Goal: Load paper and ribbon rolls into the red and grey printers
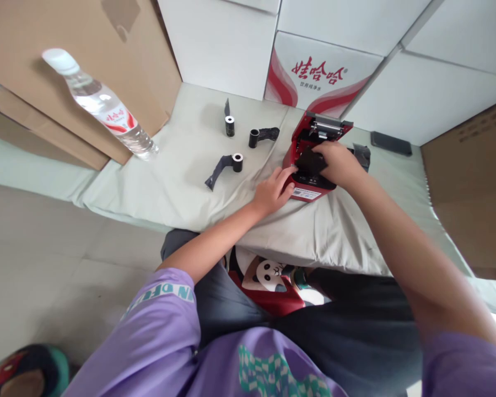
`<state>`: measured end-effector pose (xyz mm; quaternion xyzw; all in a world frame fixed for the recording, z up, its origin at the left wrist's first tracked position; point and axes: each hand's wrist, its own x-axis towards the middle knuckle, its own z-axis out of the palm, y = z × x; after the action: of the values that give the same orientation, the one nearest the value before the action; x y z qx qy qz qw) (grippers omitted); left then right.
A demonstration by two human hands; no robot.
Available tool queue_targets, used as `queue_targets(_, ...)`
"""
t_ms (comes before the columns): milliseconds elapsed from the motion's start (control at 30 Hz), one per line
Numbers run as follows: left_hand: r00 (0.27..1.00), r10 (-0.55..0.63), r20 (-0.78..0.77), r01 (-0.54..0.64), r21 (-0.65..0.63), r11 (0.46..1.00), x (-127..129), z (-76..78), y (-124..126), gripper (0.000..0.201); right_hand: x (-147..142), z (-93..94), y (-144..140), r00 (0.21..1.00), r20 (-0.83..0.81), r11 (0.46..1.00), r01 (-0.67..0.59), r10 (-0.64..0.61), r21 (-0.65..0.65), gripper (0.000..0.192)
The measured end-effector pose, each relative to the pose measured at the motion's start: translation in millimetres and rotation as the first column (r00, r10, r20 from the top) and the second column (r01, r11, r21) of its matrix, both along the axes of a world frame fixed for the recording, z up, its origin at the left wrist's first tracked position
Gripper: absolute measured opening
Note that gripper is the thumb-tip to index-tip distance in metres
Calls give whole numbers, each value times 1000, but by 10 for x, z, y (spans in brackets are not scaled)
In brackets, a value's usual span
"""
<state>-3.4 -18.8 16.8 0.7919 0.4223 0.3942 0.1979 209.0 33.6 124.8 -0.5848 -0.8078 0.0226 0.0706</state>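
Observation:
A small red printer (307, 194) with its lid (329, 124) raised stands on the cloth-covered surface. My right hand (339, 164) reaches into its opening, fingers closed on a black strip (311, 162) that looks like ribbon film. The strip's far end and part of the printer's inside are hidden by this hand. My left hand (274, 192) lies against the printer's left side, fingers stretched out and touching its edge. Left of the printer stand three small rolls with dark tails: one black-cored roll (253, 139) and two white-topped ones, a rear roll (230, 128) and a front roll (237, 164).
A water bottle (107, 107) stands at the left before a cardboard box (119, 49). White cartons (227, 44) line the back. A black phone-like slab (391, 143) lies at the right rear, near another cardboard box (471, 187). Something dark (361, 156) sits behind my right wrist.

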Motion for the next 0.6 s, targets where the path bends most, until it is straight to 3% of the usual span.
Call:
queue_targets(167,1000,0,-4,-1,-16,1000,2,9,1,46,-35,39,87,998,20,998,62,-62,-24,35)
queue_targets(333,1000,-5,1,5,-33,999,3,12,1,47,7,-38,162,998,-7,997,56,-56,-46,30)
queue_targets(600,999,-26,42,26,-14,1000,6,-29,27,48,98,-125,132,976,-208,997,57,-68,-57,27)
